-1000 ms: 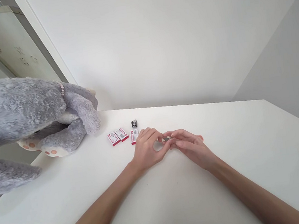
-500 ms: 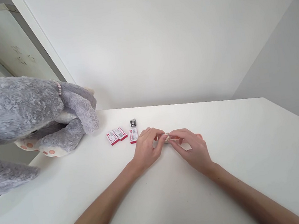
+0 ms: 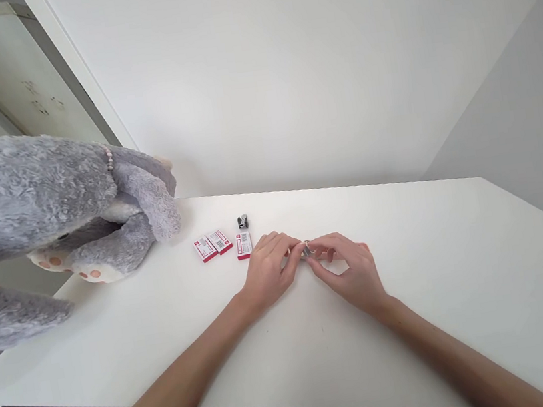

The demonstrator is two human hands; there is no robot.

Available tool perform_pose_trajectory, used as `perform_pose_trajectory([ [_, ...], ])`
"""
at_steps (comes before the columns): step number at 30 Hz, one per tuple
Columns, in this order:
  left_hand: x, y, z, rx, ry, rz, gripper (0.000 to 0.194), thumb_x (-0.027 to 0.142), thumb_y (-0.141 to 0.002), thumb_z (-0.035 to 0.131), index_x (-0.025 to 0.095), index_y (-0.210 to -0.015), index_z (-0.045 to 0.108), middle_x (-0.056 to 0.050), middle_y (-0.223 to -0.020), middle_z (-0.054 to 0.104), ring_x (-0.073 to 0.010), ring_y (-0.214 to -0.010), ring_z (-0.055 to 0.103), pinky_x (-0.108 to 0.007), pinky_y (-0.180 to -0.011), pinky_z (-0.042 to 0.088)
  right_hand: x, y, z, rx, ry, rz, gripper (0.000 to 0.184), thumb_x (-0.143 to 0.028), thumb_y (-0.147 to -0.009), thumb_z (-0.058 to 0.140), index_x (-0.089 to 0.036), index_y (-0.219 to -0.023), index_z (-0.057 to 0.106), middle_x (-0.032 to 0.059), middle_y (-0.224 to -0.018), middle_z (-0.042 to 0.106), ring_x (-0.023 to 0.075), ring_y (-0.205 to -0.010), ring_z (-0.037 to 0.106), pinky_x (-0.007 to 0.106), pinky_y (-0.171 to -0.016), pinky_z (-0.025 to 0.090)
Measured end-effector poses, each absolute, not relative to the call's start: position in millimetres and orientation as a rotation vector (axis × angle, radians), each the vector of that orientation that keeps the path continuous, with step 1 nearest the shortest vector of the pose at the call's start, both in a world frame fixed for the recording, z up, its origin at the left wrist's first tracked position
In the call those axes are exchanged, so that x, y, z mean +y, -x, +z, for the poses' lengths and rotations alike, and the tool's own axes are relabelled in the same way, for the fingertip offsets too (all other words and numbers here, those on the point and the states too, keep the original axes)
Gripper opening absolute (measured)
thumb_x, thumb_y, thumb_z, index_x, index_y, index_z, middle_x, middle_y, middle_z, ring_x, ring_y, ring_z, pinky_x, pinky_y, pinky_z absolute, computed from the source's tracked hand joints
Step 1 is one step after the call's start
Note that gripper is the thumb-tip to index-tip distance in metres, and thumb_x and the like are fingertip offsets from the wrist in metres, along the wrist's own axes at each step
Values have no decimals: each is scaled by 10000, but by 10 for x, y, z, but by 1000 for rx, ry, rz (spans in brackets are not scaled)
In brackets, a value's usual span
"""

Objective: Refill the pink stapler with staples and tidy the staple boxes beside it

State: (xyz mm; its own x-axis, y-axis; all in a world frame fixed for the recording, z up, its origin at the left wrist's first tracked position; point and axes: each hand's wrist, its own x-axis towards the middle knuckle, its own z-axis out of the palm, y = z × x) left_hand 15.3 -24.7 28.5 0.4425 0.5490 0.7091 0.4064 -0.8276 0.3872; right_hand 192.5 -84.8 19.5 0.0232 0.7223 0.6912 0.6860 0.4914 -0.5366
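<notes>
Both hands meet over the middle of the white table. My right hand point(image 3: 348, 267) pinches a small grey strip of staples point(image 3: 307, 250) between thumb and forefinger. Beneath those fingers lies a salmon-pink stapler point(image 3: 364, 246), mostly hidden, its end showing past the knuckles. My left hand point(image 3: 271, 267) is closed on the stapler's left part, its thumb and fingertips close to the staples. Just left of that hand sits a red-and-white staple box point(image 3: 244, 246). A black staple remover point(image 3: 242, 222) stands behind the box.
Two more red-and-white boxes point(image 3: 213, 245) lie side by side farther left. A large grey plush toy point(image 3: 100, 207) fills the table's left end. The white wall point(image 3: 286, 93) rises along the back edge of the table point(image 3: 465, 284).
The grey staple strip now shows between my fingertips, where a pale gap with little visible metal was before. Both hands keep nearly the same place; the view has shifted slightly.
</notes>
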Motion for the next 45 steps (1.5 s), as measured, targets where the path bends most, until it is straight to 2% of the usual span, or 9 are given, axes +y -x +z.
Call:
perform_pose_trajectory([
  [3, -249, -150, 286, 837, -2526, 1348, 226, 259, -1089, 513, 213, -900, 628, 7, -775, 692, -146, -713, 579, -333, -741, 449, -846, -1921, 181, -1691, 1221, 20, 137, -210, -925, 728, -265, -1049, 710, -11, -931, 780, 172, -720, 707, 375, -749, 360],
  [8, -252, -143, 287, 816, -2578, 1294, 232, 286, -1090, 511, 222, -918, 653, -6, -799, 718, -161, -738, 585, -348, -748, 443, -813, -1944, 123, -1662, 1229, 3, 44, -305, -998, 705, -266, -1003, 725, 4, -965, 790, 192, -791, 755, 371, -752, 379],
  [16, -256, -148, 264, 860, -2465, 1227, 226, 346, -1095, 484, 226, -982, 638, -31, -867, 690, -178, -823, 609, -357, -816, 485, -808, -1956, 143, -1617, 1280, 90, 181, -408, -1030, 627, -268, -971, 726, 47, -961, 783, 217, -805, 744, 383, -722, 464],
  [22, -220, -128, 252, 1125, -2261, 1379, 218, 373, -1103, 424, 228, -1144, 581, -101, -1206, 599, -222, -1148, 575, -423, -1032, 465, -757, -2019, 156, -1468, 1281, 218, 184, -444, -994, 656, -268, -981, 706, 47, -947, 750, 216, -839, 694, 365, -714, 556],
  [27, -123, -104, 250, 1164, -2016, 1442, 269, 428, -1112, 377, 224, -1224, 512, -133, -1326, 548, -226, -1312, 521, -428, -1110, 446, -716, -2073, 95, -1347, 1312, 344, 240, -480, -975, 672, -245, -1004, 709, 75, -1020, 741, 232, -879, 726, 387, -745, 594],
  [31, -66, -78, 248, 1220, -1803, 1315, 360, 516, -1118, 325, 231, -1235, 511, -126, -1395, 581, -223, -1327, 539, -412, -1107, 441, -703, -2091, 70, -1305, 1309, 409, 247, -490, -967, 685, -249, -1014, 713, 69, -1011, 729, 241, -881, 748, 400, -765, 604],
  [35, -22, -42, 234, 1344, -1734, 1206, 459, 587, -1108, 283, 217, -1217, 533, -132, -1328, 629, -240, -1257, 578, -409, -1049, 462, -694, -2093, 78, -1283, 1310, 449, 243, -489, -959, 696, -253, -1014, 713, 63, -1018, 725, 239, -889, 756, 403, -782, 615],
  [40, 18, -23, 199, 1365, -1825, 1184, 433, 542, -1112, 308, 211, -1200, 573, -131, -1319, 649, -261, -1265, 586, -446, -1081, 448, -665, -2112, 83, -1258, 1323, 469, 254, -498, -946, 705, -250, -1001, 716, 69, -1038, 726, 236, -907, 741, 408, -783, 632],
  [45, -1, -34, 162, 1324, -2155, 1114, 214, 365, -1049, 492, 228, -1170, 604, -100, -1287, 668, -284, -1333, 540, -449, -1071, 459, -631, -2147, 67, -1257, 1348, 430, 241, -484, -959, 685, -253, -1019, 716, 65, -1035, 733, 227, -913, 712, 407, -783, 623],
])
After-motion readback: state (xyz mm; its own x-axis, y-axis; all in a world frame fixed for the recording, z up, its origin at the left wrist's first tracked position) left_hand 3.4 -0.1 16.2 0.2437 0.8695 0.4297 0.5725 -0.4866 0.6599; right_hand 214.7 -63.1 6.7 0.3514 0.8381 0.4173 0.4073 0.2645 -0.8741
